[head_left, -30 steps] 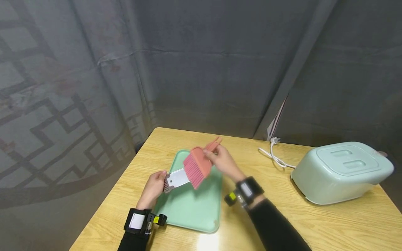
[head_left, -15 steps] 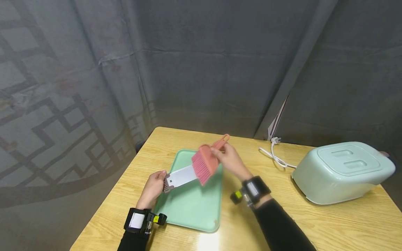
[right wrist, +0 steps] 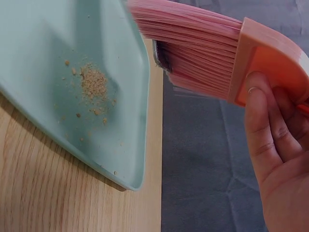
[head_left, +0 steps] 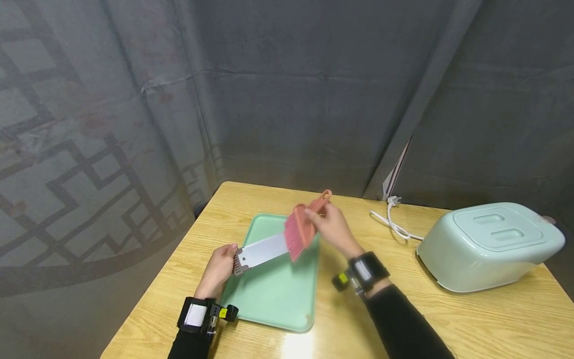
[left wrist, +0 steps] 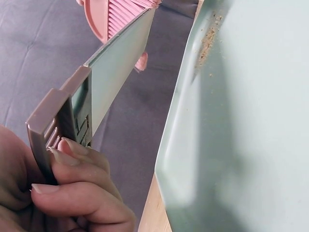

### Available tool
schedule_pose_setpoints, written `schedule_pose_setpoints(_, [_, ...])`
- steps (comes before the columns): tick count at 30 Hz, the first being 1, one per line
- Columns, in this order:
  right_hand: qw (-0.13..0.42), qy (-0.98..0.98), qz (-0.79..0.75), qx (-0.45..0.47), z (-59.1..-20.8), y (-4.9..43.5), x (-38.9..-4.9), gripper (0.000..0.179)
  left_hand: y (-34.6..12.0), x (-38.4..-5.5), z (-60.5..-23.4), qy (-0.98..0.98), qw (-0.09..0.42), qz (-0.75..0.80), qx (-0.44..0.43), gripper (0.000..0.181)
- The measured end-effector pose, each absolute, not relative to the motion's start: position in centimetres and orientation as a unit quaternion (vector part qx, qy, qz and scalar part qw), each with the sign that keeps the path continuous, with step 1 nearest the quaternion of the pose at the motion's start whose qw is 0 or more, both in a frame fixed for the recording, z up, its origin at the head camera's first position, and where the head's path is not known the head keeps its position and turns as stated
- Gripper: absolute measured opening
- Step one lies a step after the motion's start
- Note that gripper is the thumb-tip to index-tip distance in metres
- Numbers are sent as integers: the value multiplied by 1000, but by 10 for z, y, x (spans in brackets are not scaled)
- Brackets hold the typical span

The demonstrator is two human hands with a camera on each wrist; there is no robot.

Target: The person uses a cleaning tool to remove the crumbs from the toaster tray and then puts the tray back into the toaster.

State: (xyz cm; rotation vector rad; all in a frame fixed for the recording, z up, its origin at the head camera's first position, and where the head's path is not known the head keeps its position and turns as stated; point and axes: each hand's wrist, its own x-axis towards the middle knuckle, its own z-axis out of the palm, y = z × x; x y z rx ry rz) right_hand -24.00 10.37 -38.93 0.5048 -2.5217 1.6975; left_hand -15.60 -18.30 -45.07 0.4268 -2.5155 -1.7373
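Note:
My left hand [head_left: 217, 269] grips the brownish end piece of a flat metal crumb tray [head_left: 263, 250], tilted above a mint-green serving tray [head_left: 275, 306]. In the left wrist view the fingers [left wrist: 79, 198] curl round that end piece. My right hand [head_left: 334, 230] holds a small coral brush [head_left: 306, 227] by its head near the handle. The pink bristles [right wrist: 198, 53] lie against the crumb tray's far end. A small heap of crumbs [right wrist: 94, 84] rests in the serving tray; the left wrist view also shows these crumbs [left wrist: 208, 41].
A mint-green toaster [head_left: 489, 249] with a lid on top stands at the right of the wooden table [head_left: 381, 319]. Its white cord and plug [head_left: 392, 202] lie behind it, towards the back edge. A grey curtain [head_left: 305, 99] hangs beyond the table.
The brush in my right hand has slid along the crumb tray, away from my left hand, to its far end, baring more metal. My left hand has stayed nearly still.

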Motion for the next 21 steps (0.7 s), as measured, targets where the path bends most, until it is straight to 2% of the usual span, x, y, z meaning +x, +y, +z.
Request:
schedule_pose_setpoints(9, [34, -795, 577, 186, -388, 103, -237, 29, -182, -156, -449, -816, 28, -561, 136, 40])
schedule_pose_setpoints(16, [63, -796, 567, 204, -389, 103, -235, 24, -181, -156, -449, -810, 31, -570, 135, 39])
schedule_pose_setpoints(21, [79, -804, 553, 204, -388, 103, -233, 29, -180, -156, -448, -809, 29, -571, 134, 39])
